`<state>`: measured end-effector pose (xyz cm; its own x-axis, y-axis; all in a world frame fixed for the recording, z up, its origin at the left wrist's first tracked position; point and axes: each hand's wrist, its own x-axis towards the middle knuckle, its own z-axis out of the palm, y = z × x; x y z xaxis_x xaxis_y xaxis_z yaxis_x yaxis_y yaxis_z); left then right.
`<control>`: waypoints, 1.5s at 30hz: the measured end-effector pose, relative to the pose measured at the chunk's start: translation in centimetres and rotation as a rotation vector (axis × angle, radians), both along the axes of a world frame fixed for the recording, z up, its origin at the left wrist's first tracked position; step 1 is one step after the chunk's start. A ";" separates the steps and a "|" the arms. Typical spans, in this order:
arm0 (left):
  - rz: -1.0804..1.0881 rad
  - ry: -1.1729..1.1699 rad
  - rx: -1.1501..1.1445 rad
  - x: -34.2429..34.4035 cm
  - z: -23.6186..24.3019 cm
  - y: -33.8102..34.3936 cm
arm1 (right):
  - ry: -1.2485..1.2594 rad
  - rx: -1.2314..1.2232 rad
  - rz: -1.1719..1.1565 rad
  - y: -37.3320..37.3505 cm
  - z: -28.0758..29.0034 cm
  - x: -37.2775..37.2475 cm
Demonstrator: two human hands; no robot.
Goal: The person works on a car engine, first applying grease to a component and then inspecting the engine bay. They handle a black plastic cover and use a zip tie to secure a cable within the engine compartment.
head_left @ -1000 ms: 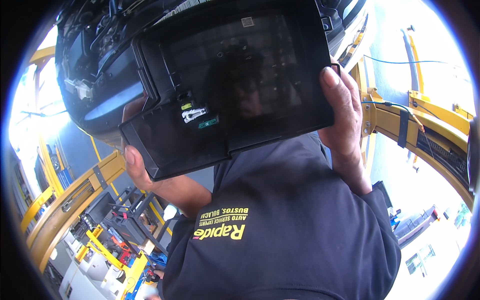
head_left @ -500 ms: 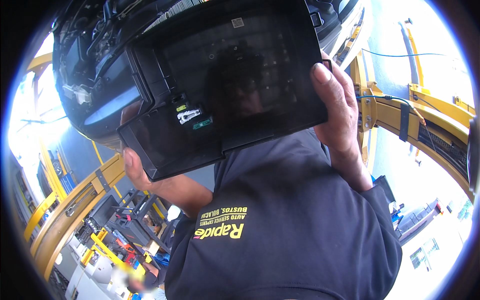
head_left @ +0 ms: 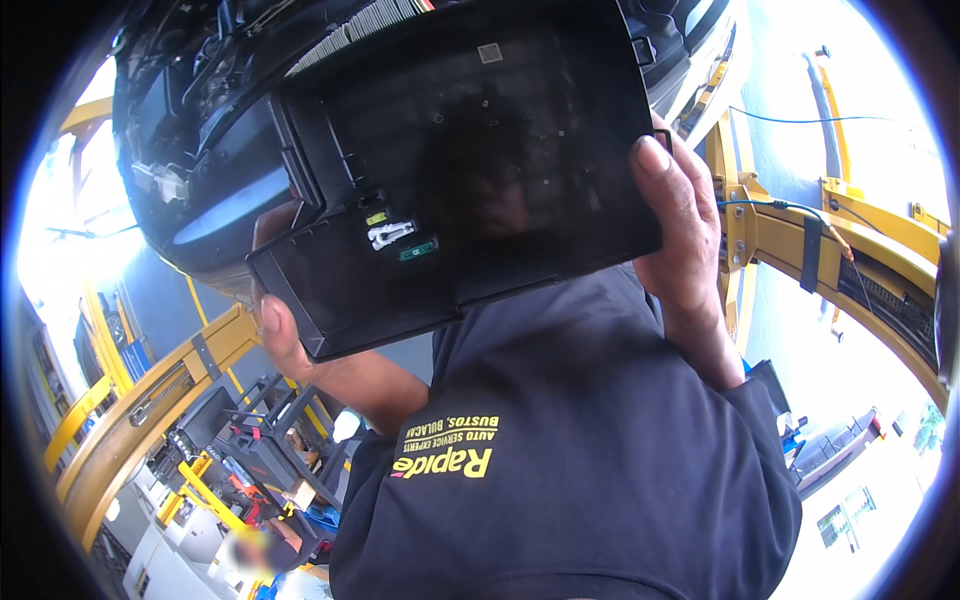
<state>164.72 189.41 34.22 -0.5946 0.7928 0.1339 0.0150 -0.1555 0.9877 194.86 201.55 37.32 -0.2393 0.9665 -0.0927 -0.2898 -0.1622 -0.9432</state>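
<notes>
A black plastic cover (head_left: 540,220) is held tilted up in front of me, its glossy inner face toward me, with a small printed square near its top. Clipped inside are a yellow fuse (head_left: 376,218), a white plastic puller (head_left: 390,236) and a green fuse (head_left: 418,250). My left hand (head_left: 290,340) grips the cover's left end, thumb at the lower corner, other fingers partly hidden behind it. My right hand (head_left: 676,230) holds the right edge, thumb on the rim. My dark shirt (head_left: 590,460) fills the lower middle.
A car's dark engine bay (head_left: 175,120) lies behind the cover. Yellow lift arms stand at left (head_left: 150,400) and right (head_left: 880,310), the right one with a blue hose. At lower left are a dark tool cart (head_left: 240,440) and a partly seen co-worker (head_left: 280,545).
Both hands keep their grip, with the cover and surroundings shifting only slightly in view. More of the co-worker at lower left shows than a second ago.
</notes>
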 end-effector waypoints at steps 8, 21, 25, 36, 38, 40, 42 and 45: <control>-0.190 -0.122 0.051 1.6 1.8 1.8 | 0.058 -0.047 -0.006 0.1 -0.1 0.0; -0.217 -0.148 0.102 2.2 1.6 2.2 | 0.048 -0.012 0.028 0.4 -0.2 0.6; -0.223 -0.156 0.109 2.0 1.7 2.1 | 0.059 -0.017 0.008 0.2 -0.2 0.4; -0.234 -0.180 0.125 1.8 1.7 2.0 | 0.077 -0.031 0.041 0.6 -0.2 0.5; -0.243 -0.196 0.121 1.4 1.6 2.1 | 0.083 -0.050 0.013 0.6 0.0 0.2; -0.251 -0.210 0.119 1.4 1.7 2.3 | 0.083 -0.059 0.012 0.6 0.1 0.1; -0.266 -0.191 0.068 1.4 2.1 2.6 | 0.078 -0.057 0.034 0.6 0.1 0.3; -0.246 -0.154 -0.002 1.6 2.5 2.9 | 0.083 -0.060 0.028 0.7 -0.2 0.2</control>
<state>166.35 192.29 36.68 -0.3977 0.9159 0.0552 -0.1732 -0.1340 0.9757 195.07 202.30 37.16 -0.2755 0.9526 -0.1290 -0.3613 -0.2270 -0.9044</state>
